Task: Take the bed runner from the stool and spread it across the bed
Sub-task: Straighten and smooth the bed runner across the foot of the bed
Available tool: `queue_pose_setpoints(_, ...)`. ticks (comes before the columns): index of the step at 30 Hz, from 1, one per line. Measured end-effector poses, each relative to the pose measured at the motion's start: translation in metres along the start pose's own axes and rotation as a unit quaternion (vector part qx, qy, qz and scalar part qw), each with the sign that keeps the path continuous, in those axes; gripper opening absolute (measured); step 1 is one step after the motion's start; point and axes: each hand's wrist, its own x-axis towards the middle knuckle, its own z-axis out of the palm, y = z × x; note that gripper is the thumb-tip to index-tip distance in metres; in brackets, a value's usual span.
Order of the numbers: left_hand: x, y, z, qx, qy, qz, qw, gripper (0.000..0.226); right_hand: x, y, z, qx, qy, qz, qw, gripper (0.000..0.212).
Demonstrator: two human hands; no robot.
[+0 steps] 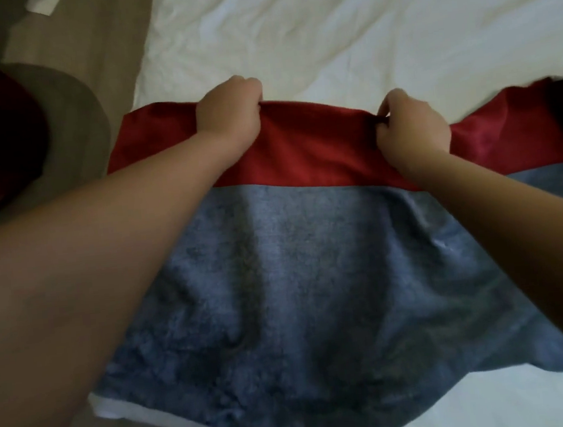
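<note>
- Your left hand [229, 111] and right hand [413, 128] both pinch the bed runner [314, 279] by its red far edge, fingers curled tight.
- It lies across the white bed [359, 33], blue part nearest you.
- The stool [70, 106] stands left, beside the bed.

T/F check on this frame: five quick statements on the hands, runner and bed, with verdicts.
1. The left hand and the right hand both grip the bed runner at its red edge. True.
2. The bed runner is one colour throughout. False: it has a red band along the far edge and a blue-grey band nearer the camera.
3. The bed runner lies over the white bed. True.
4. The left hand lies flat and open. False: its fingers are curled round the red edge.
5. The bed is smooth. False: its sheet is visibly creased.
</note>
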Motion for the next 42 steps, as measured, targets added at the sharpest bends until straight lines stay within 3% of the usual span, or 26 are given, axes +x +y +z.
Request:
queue_pose_setpoints(7, -0.035, 0.019, -0.008, 0.021, 0.057, 0.040, 0.997, 0.041, -0.027, -0.015, 0.000, -0.103, 0.022, -0.137, 0.985, 0.043)
queue_pose_setpoints(13, -0.077, 0.037, -0.001, 0.014, 0.090, 0.057, 0.994, 0.048, -0.060, -0.033, 0.008, -0.093, 0.009, -0.188, 0.978, 0.048)
queue_pose_setpoints(22, -0.175, 0.056, 0.003, 0.003, 0.059, 0.059, 0.997, 0.042, -0.152, -0.012, 0.009, -0.102, 0.011, -0.153, 0.983, 0.042)
queue_pose_setpoints(30, -0.267, 0.126, 0.022, -0.034, 0.028, 0.103, 0.994, 0.040, -0.241, 0.050, -0.001, -0.126, 0.022, -0.105, 0.986, 0.036)
queue_pose_setpoints(35, -0.303, 0.191, 0.040, -0.073, 0.050, 0.194, 0.977, 0.031, -0.282, 0.110, -0.006, -0.108, 0.049, -0.053, 0.992, 0.024)
queue_pose_setpoints(37, -0.316, 0.216, 0.048, -0.073, 0.057, 0.253, 0.963, 0.025, -0.297, 0.135, -0.006, -0.100, 0.025, -0.032, 0.994, 0.021)
queue_pose_setpoints(40, -0.325, 0.251, 0.060, -0.041, 0.034, 0.315, 0.947, 0.013, -0.310, 0.177, -0.003, -0.119, -0.032, -0.032, 0.992, 0.030)
queue_pose_setpoints(42, -0.321, 0.271, 0.065, -0.009, 0.010, 0.300, 0.954, 0.018, -0.310, 0.200, -0.003, -0.136, -0.047, -0.035, 0.989, 0.037)
